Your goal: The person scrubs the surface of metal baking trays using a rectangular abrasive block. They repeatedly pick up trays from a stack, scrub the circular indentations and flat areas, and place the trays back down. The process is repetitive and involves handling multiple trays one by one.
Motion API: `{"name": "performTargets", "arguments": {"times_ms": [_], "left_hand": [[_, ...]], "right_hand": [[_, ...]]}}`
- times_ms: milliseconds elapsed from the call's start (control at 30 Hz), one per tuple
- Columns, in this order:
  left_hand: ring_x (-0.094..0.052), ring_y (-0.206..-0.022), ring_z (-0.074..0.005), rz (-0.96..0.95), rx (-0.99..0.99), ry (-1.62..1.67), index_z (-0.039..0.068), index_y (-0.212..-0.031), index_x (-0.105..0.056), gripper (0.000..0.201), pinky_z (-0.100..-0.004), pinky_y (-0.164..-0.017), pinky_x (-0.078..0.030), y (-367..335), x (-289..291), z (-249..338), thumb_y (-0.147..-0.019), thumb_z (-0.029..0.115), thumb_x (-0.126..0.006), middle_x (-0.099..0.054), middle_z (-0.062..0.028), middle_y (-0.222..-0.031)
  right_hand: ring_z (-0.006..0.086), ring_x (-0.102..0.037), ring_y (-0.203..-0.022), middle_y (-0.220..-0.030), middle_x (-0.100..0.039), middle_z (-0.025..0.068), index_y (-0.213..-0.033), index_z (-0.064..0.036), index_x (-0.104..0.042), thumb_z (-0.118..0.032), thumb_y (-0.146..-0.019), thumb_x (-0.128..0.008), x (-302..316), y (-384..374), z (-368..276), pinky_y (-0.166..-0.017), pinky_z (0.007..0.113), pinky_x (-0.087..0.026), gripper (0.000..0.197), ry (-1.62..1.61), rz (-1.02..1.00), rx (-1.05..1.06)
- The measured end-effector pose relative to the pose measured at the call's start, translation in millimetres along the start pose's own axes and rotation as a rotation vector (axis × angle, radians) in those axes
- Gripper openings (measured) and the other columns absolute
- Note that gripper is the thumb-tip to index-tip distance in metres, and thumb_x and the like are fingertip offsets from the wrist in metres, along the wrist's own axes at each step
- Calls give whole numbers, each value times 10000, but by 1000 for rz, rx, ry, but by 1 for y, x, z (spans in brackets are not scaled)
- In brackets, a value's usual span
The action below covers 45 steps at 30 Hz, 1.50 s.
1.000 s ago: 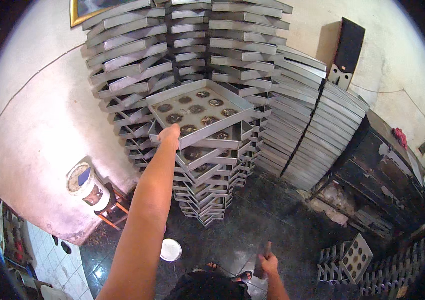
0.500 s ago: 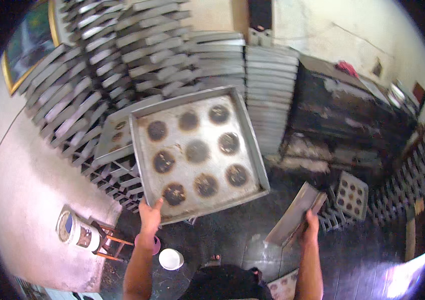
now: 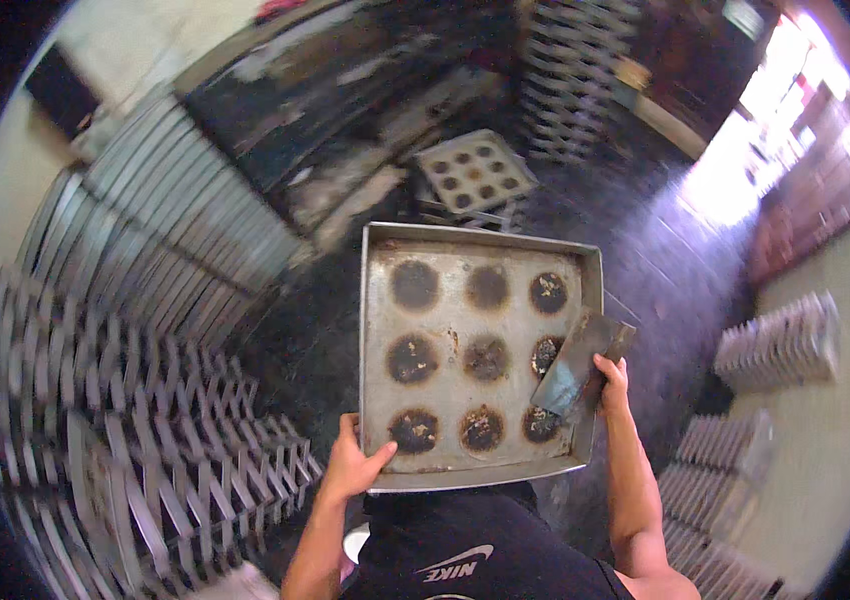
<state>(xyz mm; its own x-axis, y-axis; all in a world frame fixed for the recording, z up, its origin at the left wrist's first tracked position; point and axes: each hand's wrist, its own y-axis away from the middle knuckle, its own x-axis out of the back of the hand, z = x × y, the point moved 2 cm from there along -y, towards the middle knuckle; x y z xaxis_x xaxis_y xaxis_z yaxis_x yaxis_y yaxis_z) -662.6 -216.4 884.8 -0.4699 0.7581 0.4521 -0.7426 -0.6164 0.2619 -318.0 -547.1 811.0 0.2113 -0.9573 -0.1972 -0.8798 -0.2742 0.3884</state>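
A square metal baking pan hangs in front of my body, its inside facing up and marked with several dark, burnt-looking round spots. My left hand grips its near left corner, thumb over the rim and fingers outside. In my right hand is a flat, wide metal scraper. The scraper slants over the pan's right side and partly covers the spots there; whether its edge touches the pan I cannot tell.
Another spotted pan lies on a low stack ahead. Pans stand in crisscross stacks at left and far ahead, with more piles along the right wall. A dark, worn oven-like block stands at far left. A white bowl shows below my left wrist.
My view has turned to the right. The pan has come lower and closer to my body and sits straighter. My right hand has brought the scraper from beside the pan to over its right side.
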Motion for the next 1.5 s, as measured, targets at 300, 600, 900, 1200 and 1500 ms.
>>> {"name": "performTargets", "arguments": {"times_ms": [300,600,900,1200,1500], "left_hand": [[-503,-1309,-289,-368,47,623,22,-1530,-339,953,-398,-1104,-382,-112,21,-2,-688,240,-729,-499,-166,-1443],[-582,-1220,-316,-356,-68,779,-25,-1483,-364,981,-424,-1048,-465,-121,9,-5,-624,270,-737,-548,-192,-1361],[-585,-1210,-321,-322,-63,776,-51,-1470,-364,979,-427,-1058,-459,-97,17,15,-617,250,-739,-556,-195,-1337],[-532,-1267,-274,-521,-478,614,-89,-1483,-306,1054,-392,-1091,-409,-116,19,22,-645,283,-827,-516,-178,-1374],[-508,-1293,-278,-565,-350,630,-80,-1486,-293,1084,-404,-1117,-380,-126,32,21,-641,323,-839,-488,-164,-1402]], "right_hand": [[176,-651,-832,-955,-686,48,-1082,-38,-648,-180,-849,-718,-21,28,52,-758,339,-525,282,-111,90,113],[160,-662,-881,-1014,-712,67,-1133,-15,-661,-182,-870,-738,-24,15,37,-796,331,-528,321,14,22,93],[285,-633,-1143,-1236,-645,134,-1161,-72,-641,-43,-695,-774,-100,161,-7,-925,415,-515,486,909,-136,864],[232,-642,-1102,-1251,-670,56,-1231,-99,-668,-107,-673,-659,-220,121,10,-814,402,-460,559,1248,-45,990],[251,-643,-1081,-1240,-671,85,-1219,-77,-671,-121,-723,-624,-261,123,8,-792,407,-442,500,1213,50,1060]]}}
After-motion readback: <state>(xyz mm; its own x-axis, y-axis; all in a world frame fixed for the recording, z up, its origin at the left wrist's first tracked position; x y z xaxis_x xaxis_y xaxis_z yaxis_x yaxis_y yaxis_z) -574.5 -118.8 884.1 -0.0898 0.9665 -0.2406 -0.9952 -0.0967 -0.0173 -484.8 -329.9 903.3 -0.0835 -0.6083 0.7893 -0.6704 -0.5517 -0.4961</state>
